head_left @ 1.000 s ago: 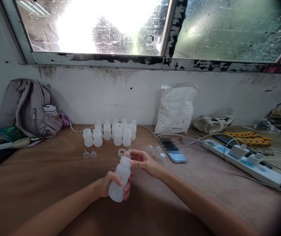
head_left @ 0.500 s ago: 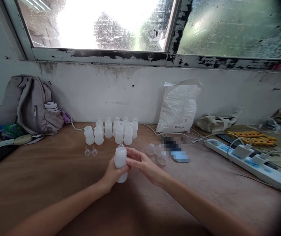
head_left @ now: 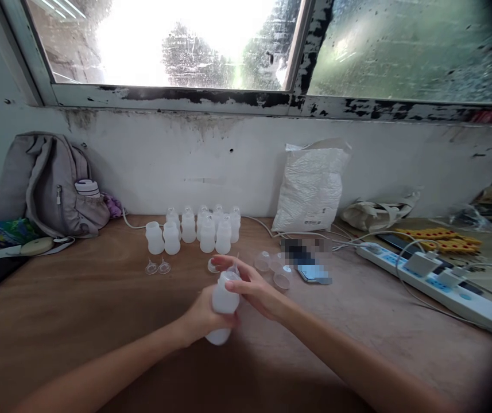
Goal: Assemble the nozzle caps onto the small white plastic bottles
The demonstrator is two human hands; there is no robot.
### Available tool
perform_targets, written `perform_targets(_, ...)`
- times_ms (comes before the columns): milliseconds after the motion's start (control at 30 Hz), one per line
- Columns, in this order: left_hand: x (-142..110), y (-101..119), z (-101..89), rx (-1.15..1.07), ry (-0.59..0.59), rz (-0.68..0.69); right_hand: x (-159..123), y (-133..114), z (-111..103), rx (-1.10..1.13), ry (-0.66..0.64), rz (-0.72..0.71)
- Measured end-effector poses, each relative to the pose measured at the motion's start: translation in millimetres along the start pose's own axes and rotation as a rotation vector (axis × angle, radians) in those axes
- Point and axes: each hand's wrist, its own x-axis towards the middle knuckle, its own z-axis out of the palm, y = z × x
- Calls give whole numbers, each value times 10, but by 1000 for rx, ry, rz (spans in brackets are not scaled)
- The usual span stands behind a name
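My left hand (head_left: 202, 315) is wrapped round a frosted white baby bottle (head_left: 224, 297), which tilts slightly to the right with a clear teat on top. Over the bottle's top, my right hand (head_left: 252, 287) has its thumb on the near side and its fingers around the far side. Just behind those fingers lies a small pale round piece (head_left: 212, 265), partly covered. Two loose clear teats (head_left: 164, 266) rest on the table to the left. Past them stand two bottles (head_left: 171, 238) without teats, beside several bottles (head_left: 207, 236) that have them.
Several clear domed caps (head_left: 282, 279) lie right of my hands, near a phone (head_left: 314, 273). A power strip (head_left: 435, 287) with cables runs along the right. A white plastic package (head_left: 309, 186) leans on the wall; a grey backpack (head_left: 47, 183) sits at the left.
The bottle has moved nearer to me and a little right, now tilted, with both hands on it. My right fingers have risen over its top. The pale round piece behind it has come into view.
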Motion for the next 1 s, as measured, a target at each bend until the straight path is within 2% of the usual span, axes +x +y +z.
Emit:
perform_targets(67,-36,29,31,-128,-210,-114,-9,12,49,47,-114,10)
perform_targets(100,-33,26,42,-138,-220,-118,-3,33,84,61,-117,2)
perform_targets(133,-12,11,47,-93,-158,-86,13,64,123,64,-67,-13)
perform_targets(167,27,-10,43,7,-35,-25,40,100,163,56,30,-36)
perform_targets(200,81,-33,31,144,123,42,77,137,198,41,156,-65)
perform_targets(267,207,-59,-15,378,333,103,175,184,241,-16,393,-136)
perform_targets(300,265,-52,-43,402,406,129,227,183,244,-38,460,-169)
perform_targets(333,313,-32,-72,371,420,132,277,161,233,-49,494,-195)
perform_targets(400,365,43,-117,229,312,93,353,63,179,-30,416,-202)
perform_targets(533,341,172,-114,-89,-46,-22,416,-152,45,21,107,-121)
perform_targets(600,343,162,-77,-244,-85,-33,450,-162,11,39,81,-77)
perform_targets(667,390,107,-42,-210,46,9,505,-106,-1,63,129,-80)
perform_targets(800,565,-32,-19,247,459,161,624,41,-18,59,216,-135)
perform_targets(867,632,-75,-21,356,559,201,665,83,-36,-8,265,-160)
perform_targets(1000,665,-105,-12,452,642,224,718,152,-61,-210,391,-264)
